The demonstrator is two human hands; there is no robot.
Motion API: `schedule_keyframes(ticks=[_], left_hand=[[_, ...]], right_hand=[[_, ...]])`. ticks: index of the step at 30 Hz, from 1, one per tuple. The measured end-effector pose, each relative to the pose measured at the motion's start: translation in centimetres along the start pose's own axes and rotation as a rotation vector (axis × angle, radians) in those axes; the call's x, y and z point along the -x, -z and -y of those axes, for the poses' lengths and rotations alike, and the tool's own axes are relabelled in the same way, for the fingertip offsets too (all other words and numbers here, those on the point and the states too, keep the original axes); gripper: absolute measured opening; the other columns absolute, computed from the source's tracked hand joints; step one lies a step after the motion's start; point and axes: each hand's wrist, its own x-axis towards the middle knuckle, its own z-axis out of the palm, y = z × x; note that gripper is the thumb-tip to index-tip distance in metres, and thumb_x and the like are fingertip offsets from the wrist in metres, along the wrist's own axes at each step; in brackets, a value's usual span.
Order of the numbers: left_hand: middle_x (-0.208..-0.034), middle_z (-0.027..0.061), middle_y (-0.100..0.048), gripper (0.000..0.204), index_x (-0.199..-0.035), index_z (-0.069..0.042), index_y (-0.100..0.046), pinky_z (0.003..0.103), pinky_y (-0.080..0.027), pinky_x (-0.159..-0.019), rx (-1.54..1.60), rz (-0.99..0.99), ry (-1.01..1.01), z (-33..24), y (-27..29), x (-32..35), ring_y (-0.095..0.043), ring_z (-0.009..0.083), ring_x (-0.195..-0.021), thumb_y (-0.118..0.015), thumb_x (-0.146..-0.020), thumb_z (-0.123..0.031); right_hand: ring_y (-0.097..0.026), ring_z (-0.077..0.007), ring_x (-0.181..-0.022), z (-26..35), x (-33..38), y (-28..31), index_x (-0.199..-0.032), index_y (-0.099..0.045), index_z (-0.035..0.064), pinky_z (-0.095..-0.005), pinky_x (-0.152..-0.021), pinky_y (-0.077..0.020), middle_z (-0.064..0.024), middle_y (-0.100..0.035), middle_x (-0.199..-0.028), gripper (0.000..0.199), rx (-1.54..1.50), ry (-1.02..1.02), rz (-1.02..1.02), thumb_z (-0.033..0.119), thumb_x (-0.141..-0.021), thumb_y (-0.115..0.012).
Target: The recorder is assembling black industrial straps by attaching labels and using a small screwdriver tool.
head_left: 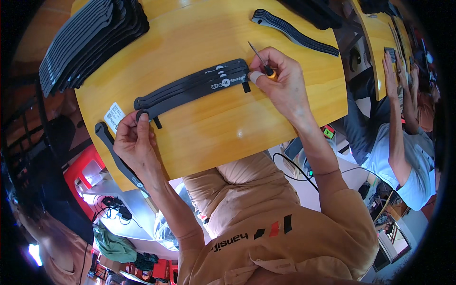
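A fanned stack of black straps [190,88] with white print lies across the wooden table in front of me. My left hand [135,137] is closed on the rounded left end of the nearest strap, thumb on top. In my right hand [281,80] is a small screwdriver [269,71] with an orange-yellow handle, its thin shaft pointing up and to the left. The right thumb, wrapped in a pale band, is at the stack's right end; whether it grips the straps I cannot tell. Two short black tabs stick out below the stack.
A large pile of black straps [92,40] occupies the table's far left. More straps [294,31] lie at the far right. A single strap [118,154] and a white label [114,115] are by the left edge. A person [396,137] sits at another table on the right.
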Motion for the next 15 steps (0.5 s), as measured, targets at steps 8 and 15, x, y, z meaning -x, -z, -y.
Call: schedule_keyframes(ticks=[8,15], left_hand=[[-0.06,-0.0004,-0.053,0.008,-0.086,0.0,-0.059,0.015,-0.029,-0.041,0.019,0.012,-0.003,0.24,-0.1,-0.23,-0.042,0.0035,-0.048,-0.062,-0.078,-0.001],[-0.059,-0.0008,-0.052,0.008,-0.086,-0.001,-0.059,0.015,-0.028,-0.041,-0.005,0.025,-0.006,0.26,0.02,-0.25,-0.042,0.0031,-0.048,-0.062,-0.078,-0.002]], right_hand=[[-0.05,-0.0092,-0.061,0.0,-0.17,0.04,-0.077,-0.055,-0.0008,-0.0228,-0.057,-0.0424,-0.0045,-0.054,-0.063,0.011,0.018,0.01,0.0,-0.003,-0.068,-0.06],[-0.05,-0.0099,-0.059,-0.25,-0.16,0.11,-0.076,-0.055,-0.0009,-0.0233,-0.056,-0.0422,-0.0053,-0.053,-0.062,0.01,0.012,0.022,-0.002,-0.003,-0.068,-0.06]])
